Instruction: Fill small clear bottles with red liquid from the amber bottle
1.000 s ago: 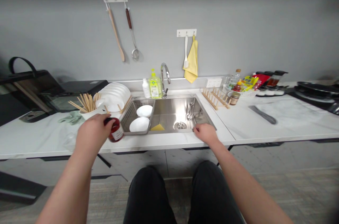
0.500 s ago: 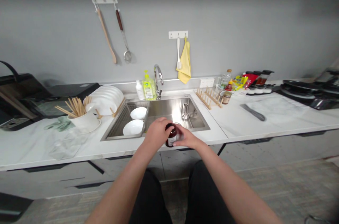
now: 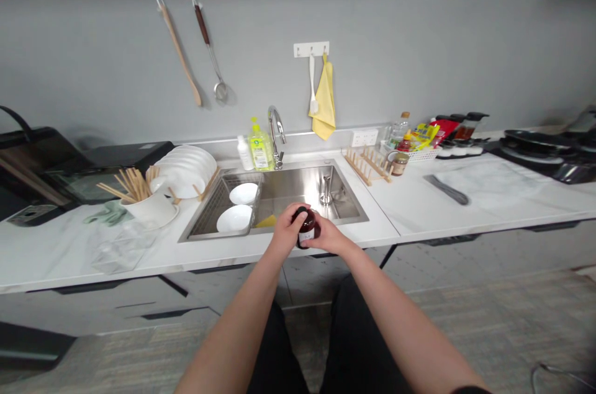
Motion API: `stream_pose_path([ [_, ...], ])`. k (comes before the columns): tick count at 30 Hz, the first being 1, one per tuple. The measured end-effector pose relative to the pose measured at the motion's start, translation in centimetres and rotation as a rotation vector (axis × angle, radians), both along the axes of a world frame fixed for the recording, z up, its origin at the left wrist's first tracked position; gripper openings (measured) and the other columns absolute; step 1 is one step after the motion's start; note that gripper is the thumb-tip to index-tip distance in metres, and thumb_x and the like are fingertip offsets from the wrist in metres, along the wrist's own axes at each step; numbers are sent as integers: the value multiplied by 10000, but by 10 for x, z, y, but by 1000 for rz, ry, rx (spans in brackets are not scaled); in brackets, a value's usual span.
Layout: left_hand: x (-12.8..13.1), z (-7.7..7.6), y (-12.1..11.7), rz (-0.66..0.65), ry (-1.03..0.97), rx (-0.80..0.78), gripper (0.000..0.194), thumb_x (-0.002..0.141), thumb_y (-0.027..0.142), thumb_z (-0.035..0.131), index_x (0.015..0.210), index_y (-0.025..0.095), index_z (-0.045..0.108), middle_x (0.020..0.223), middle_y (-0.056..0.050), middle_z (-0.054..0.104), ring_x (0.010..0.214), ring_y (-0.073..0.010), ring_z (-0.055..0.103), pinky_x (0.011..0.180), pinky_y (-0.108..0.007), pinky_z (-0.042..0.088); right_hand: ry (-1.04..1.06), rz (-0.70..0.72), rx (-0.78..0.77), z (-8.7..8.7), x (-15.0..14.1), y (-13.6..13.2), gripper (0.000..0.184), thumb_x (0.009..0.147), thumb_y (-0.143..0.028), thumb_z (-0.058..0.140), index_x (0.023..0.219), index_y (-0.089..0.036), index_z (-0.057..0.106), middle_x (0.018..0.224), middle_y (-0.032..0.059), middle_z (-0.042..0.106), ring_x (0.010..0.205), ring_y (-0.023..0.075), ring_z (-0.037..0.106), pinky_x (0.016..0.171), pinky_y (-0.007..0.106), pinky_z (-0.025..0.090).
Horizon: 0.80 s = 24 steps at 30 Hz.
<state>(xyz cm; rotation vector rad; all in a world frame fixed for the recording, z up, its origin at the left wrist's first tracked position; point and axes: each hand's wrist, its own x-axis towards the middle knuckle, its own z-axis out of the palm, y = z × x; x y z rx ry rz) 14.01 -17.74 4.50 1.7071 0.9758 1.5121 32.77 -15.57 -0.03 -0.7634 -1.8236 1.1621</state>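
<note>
A small glass jar [image 3: 307, 235] of dark red contents, with a white label and a black lid, sits between my hands above the front edge of the steel sink [image 3: 298, 186]. My left hand [image 3: 287, 226] is closed around the lid end, its fingers over the top. My right hand [image 3: 327, 236] grips the jar's body from the other side, partly hiding the label. Below the jar, a yellow sponge [image 3: 265, 221] lies in the basin, close to my left hand.
A wire rack [image 3: 218, 208] in the sink's left side holds two white bowls. Left of the sink stand stacked white plates and a white cup of wooden chopsticks. A wooden plate rack, bottles, and a knife lie right. The faucet rises behind.
My left hand has moved up onto the jar's lid, and the jar now sits lower and further left, with more of its label showing. The view has tilted slightly.
</note>
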Motion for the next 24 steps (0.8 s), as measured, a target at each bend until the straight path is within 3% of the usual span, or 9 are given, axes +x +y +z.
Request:
stream_pose_path([
  [5,19,-7,-2,139,-190,-81,301,901,456,885,1009,226,723,1128,-96,840,1081,-272,788,1047,-453,605,-9,-37,13,-5,-2,-1,800,704,-308,1032,1423,-186,702,1100,68,827,959,264,768,824,363,627],
  [7,19,-7,-2,117,-207,-63,343,876,450,908,1034,231,696,1115,-87,832,1081,-268,784,1050,-448,599,-5,-41,8,-7,-2,-1,805,704,-318,1038,1426,-191,705,1148,84,833,989,276,775,838,372,632],
  [10,15,-6,-2,26,-210,-39,319,993,502,769,1173,239,757,1188,-97,830,1176,-287,768,1121,-467,567,19,-30,-1,-9,-2,-1,857,695,-317,1049,1466,-208,691,1248,99,839,1091,302,790,963,423,641],
  [12,12,-5,-2,12,-189,-46,315,1042,514,693,1155,241,800,1215,-102,827,1223,-301,756,1156,-476,547,27,-29,-3,-10,-2,1,872,681,-315,1057,1465,-213,691,1263,96,843,1122,309,792,1007,441,637],
  [15,11,-4,-1,61,-149,-75,287,929,478,847,1065,235,779,1175,-95,824,1160,-301,764,1109,-466,564,19,-22,-12,-11,-2,2,877,694,-321,1043,1483,-209,678,1247,95,846,1087,301,796,958,426,645],
  [17,10,-1,-1,46,-173,-96,370,855,451,917,1101,240,739,1147,-84,824,1112,-291,767,1067,-452,578,5,-26,-18,-10,-2,2,874,694,-321,1037,1482,-201,677,1226,92,848,1054,292,795,926,414,645],
  [20,8,5,1,-26,-211,-115,350,966,521,781,1177,243,756,1143,-85,828,1129,-287,763,1090,-455,569,-7,-34,-40,-7,-2,3,897,652,-319,1058,1459,-209,683,1222,77,849,1057,288,790,940,413,639],
  [22,7,7,1,-12,-168,-112,346,1022,549,690,1125,238,803,1140,-91,828,1148,-291,756,1115,-457,556,-5,-32,-49,-6,-1,3,897,634,-317,1067,1442,-215,692,1224,71,849,1059,285,784,935,406,635],
  [24,10,7,1,41,-108,-108,320,1000,544,730,1034,236,809,1101,-86,822,1110,-285,754,1093,-448,562,-8,-36,-45,-6,-1,4,876,635,-316,1062,1427,-209,704,1181,65,848,1013,271,773,878,380,627],
])
